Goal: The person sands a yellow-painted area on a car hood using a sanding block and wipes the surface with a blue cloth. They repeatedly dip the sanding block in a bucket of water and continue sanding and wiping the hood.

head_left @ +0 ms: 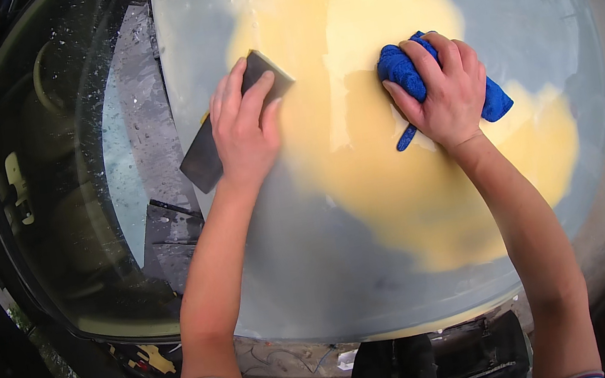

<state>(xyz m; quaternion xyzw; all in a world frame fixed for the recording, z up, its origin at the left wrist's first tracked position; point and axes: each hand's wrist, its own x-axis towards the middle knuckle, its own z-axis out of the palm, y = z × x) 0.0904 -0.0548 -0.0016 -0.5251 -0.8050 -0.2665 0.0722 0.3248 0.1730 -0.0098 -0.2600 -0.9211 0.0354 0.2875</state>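
Observation:
My left hand (243, 131) is closed around a sanding block wrapped in dark sandpaper (202, 158). The block lies slantwise on the car hood (276, 271), over the left border of a large pale-yellow filler patch (392, 215). Farther right, my right hand (452, 92) grips a bunched blue cloth (497, 101) against the yellow area. One end of the cloth sticks out beside the wrist, and a narrow strip hangs toward me. Around the patch the hood is matte grey, and wet-looking sheen shows between the hands.
On the left is the car's windshield (53, 250), spotted with drops or dirt. A wiper arm (174, 207) and the grey cowl (148, 95) run along the hood's left edge. Below the hood's near edge are my dark trousers (396, 370).

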